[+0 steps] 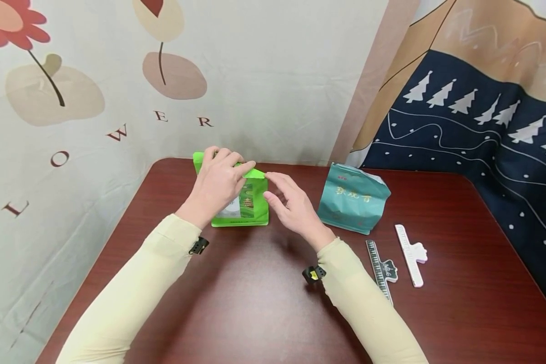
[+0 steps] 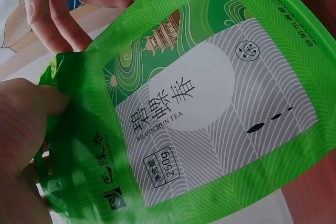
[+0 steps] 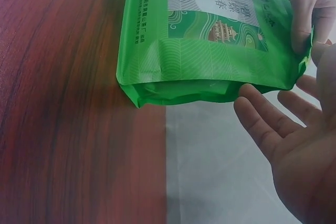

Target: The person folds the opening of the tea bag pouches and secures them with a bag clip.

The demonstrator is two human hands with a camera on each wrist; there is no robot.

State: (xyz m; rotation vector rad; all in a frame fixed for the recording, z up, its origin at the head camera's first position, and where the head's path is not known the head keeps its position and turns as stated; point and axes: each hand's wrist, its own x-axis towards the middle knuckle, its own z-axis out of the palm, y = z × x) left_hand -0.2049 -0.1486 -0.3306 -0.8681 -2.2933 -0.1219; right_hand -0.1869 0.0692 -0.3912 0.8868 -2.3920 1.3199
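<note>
A bright green tea bag (image 1: 260, 205) stands upright near the table's back edge, its top bent forward. BILUOCHUN TEA is printed on its front panel (image 2: 210, 93). From above, my left hand (image 1: 220, 183) grips the bag's top, thumb on the front face and fingers behind. On the bag's right side, my right hand (image 1: 294, 205) is spread, with fingertips right at the upper corner. In the right wrist view, the fingers (image 3: 262, 114) of that hand lie loosely extended along the bag's side edge, and the left thumb presses the top of the bag.
To the right stands a teal bag (image 1: 355, 199) with gold characters and a creased top. In front of it lie a dark clip (image 1: 380, 270) with a long striped bar and a white clip (image 1: 409, 255). The reddish-brown table (image 1: 250, 298) meets a printed curtain (image 1: 273, 101) behind.
</note>
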